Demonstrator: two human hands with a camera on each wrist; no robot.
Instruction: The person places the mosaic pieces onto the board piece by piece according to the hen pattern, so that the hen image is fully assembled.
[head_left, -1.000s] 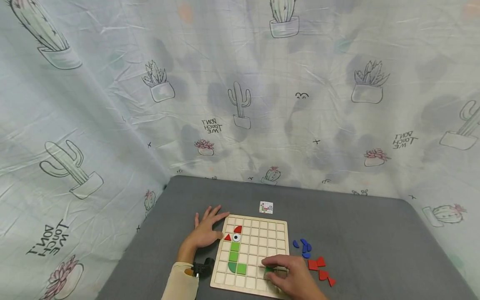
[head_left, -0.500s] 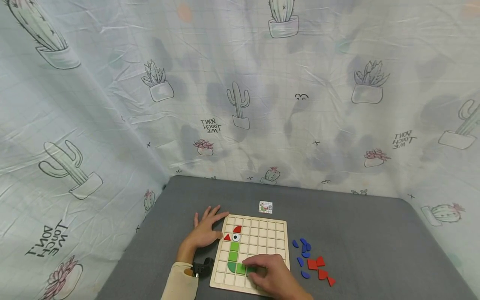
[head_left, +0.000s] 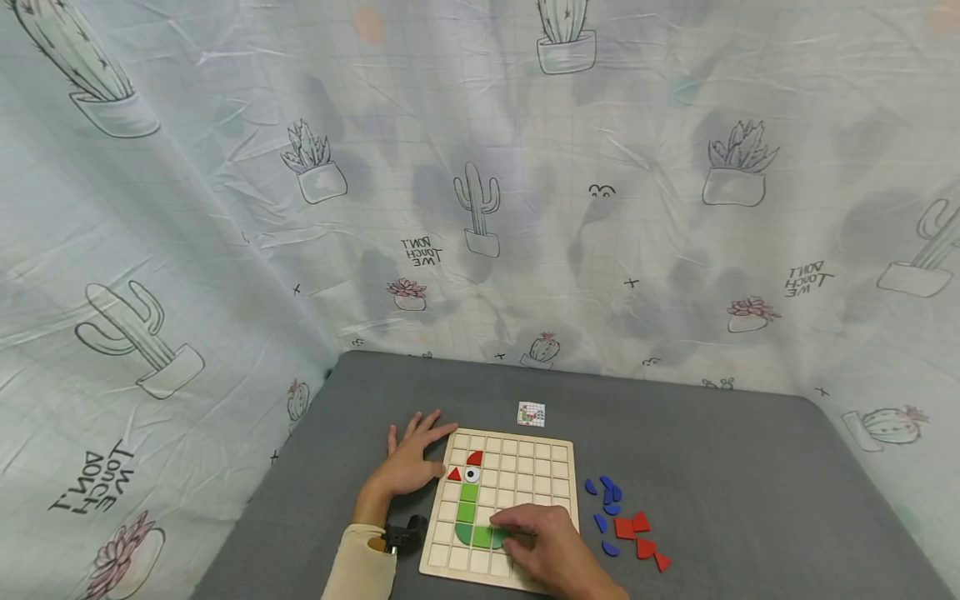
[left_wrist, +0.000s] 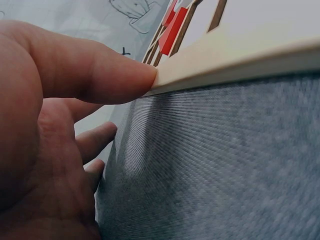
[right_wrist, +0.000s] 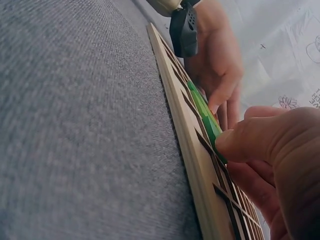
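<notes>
A square wooden grid board point(head_left: 525, 479) lies on the grey table. My right hand point(head_left: 551, 542) pinches a dark green rounded piece point(head_left: 498, 538) between thumb and fingers, low over the board. That piece sits right beside a light green square point(head_left: 482, 537); in the right wrist view my thumb point(right_wrist: 232, 142) touches it. Left of the square is another dark green rounded piece point(head_left: 463, 533), with two light green squares above it, then an eye tile point(head_left: 472, 474), a red triangle point(head_left: 454, 474) and a red quarter-round point(head_left: 476, 458). My left hand point(head_left: 412, 462) spreads at the board's left edge, thumb touching it.
Several blue half-round pieces point(head_left: 611, 509) lie right of the board. Several red pieces point(head_left: 624, 528) are beside them. A small printed card point(head_left: 531, 414) lies behind the board. A patterned curtain point(head_left: 630, 233) hangs around the table's back and sides.
My right hand has moved left over the board, bringing the dark green piece up against the light green square. Two blue pieces have come into sight behind it. My left hand stays put.
</notes>
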